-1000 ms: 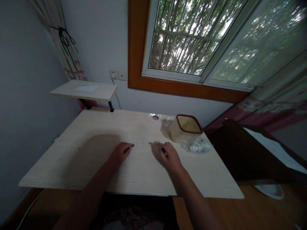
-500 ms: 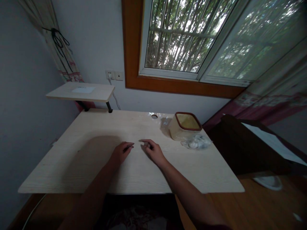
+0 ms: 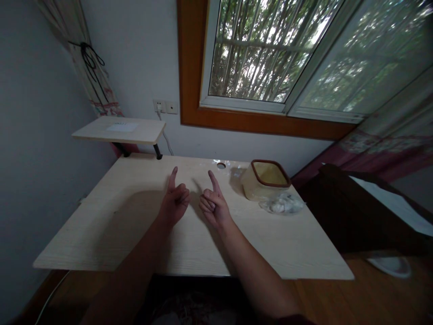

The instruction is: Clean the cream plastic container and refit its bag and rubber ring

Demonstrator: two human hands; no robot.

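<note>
My left hand (image 3: 175, 203) and my right hand (image 3: 212, 205) are raised side by side over the middle of a pale wooden desk (image 3: 128, 216). Each has its index finger pointing up and away while the other fingers are curled in. Neither hand holds anything. They are a small gap apart and do not touch. A beige square container (image 3: 265, 180) with a brown rim stands open at the desk's back right. A crumpled clear plastic lid or bag (image 3: 282, 204) lies just in front of it.
A small raised shelf (image 3: 120, 131) is fixed at the desk's back left, with a white paper on it. A cable hole (image 3: 221, 165) sits near the back edge. A wall socket (image 3: 165, 106) and a window are behind. Dark furniture (image 3: 355, 212) stands to the right.
Both hands lifted off the desk top and moved forward. Their index fingers now point upward with the remaining fingers curled. The right hand had earlier drawn in from the right toward the left hand.
</note>
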